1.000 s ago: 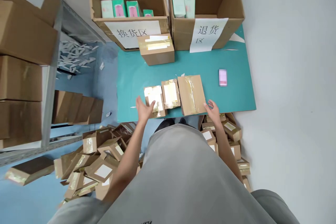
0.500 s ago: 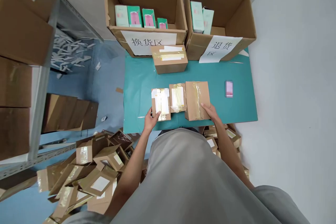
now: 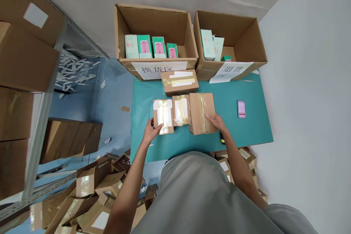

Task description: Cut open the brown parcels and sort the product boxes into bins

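Three taped cardboard boxes stand in a row, side by side, above the teal table (image 3: 148, 89). My left hand (image 3: 151, 131) grips the left end of the row, a small box (image 3: 167, 108) with a white label, thumb on top. My right hand (image 3: 216, 122) clasps the right end, a larger plain box (image 3: 196, 113) with tape down its middle. Between these two sits another small labelled box (image 3: 181, 111), which neither hand touches directly. Just behind the row lies a taped carton (image 3: 179, 87). I cannot tell whether the row rests on the table or is lifted.
At the back stand two open cartons with paper signs, the left carton (image 3: 128, 65) and the right carton (image 3: 204, 71), holding green product boxes. A phone (image 3: 241, 109) lies on the right. Cardboard boxes (image 3: 90, 181) pile up on the floor; a shelf (image 3: 41, 128) stands left.
Both hands have shifted the three boxes away from the table's front edge and slightly left, closer to the taped carton. The view has tilted up; a dark object with yellow now shows beside my right wrist.
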{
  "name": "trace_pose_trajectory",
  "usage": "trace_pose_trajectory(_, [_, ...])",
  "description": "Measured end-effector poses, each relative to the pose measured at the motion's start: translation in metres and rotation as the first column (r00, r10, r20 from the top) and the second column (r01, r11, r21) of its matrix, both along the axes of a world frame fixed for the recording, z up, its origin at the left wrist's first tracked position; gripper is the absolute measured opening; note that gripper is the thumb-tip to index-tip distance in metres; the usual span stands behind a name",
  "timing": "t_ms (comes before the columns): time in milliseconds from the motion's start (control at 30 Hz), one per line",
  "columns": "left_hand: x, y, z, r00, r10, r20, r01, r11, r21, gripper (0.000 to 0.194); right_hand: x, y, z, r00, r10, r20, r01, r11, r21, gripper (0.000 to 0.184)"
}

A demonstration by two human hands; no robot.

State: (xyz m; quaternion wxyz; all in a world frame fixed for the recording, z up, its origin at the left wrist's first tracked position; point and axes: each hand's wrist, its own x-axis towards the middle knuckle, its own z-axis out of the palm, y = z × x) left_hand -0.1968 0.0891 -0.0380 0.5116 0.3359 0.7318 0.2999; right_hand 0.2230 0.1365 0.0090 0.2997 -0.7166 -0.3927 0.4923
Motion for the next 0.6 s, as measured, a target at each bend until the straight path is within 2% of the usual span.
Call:
trace_pose_trajectory(100, [-0.002,0.028,0.003,0.991,0.024,-0.135,-0.013,0.996,0.083,0.098,0.003,0.042,0.003,0.987,-0.029,0.161,0.014,0.995,0.095,0.096])
trace_pose_trajectory(167, [0.001,0.06,0.009,0.975,0.033,-0.22,0.011,0.981,0.195,0.094,-0.004,0.083,0.005,0.974,-0.013,0.228,-0.027,0.984,0.174,0.101])
trace_pose_trajectory(267, [0.014,0.123,0.017,0.976,0.034,-0.214,0.033,0.952,0.303,0.086,-0.028,0.151,0.004,0.969,0.094,0.23,-0.149,0.96,0.236,0.092])
trace_pose_trajectory(367, [0.032,0.185,0.021,0.988,0.054,-0.147,-0.018,0.97,0.242,0.081,-0.063,0.207,-0.001,0.961,0.189,0.2,-0.223,0.961,0.165,0.076])
trace_pose_trajectory(467, [0.047,0.223,0.023,0.996,0.007,-0.091,0.002,0.995,0.102,0.061,-0.091,0.232,-0.007,0.961,0.246,0.126,-0.257,0.963,0.08,0.055])
trace_pose_trajectory(533, [0.051,0.231,0.024,0.997,-0.031,-0.074,0.036,0.997,0.067,0.053,-0.099,0.233,-0.009,0.965,0.251,0.08,-0.257,0.963,0.079,0.049])
trace_pose_trajectory(600, [0.05,0.229,0.026,0.996,-0.03,-0.087,0.038,0.995,0.092,0.053,-0.099,0.227,-0.008,0.97,0.24,0.045,-0.243,0.964,0.112,0.05])
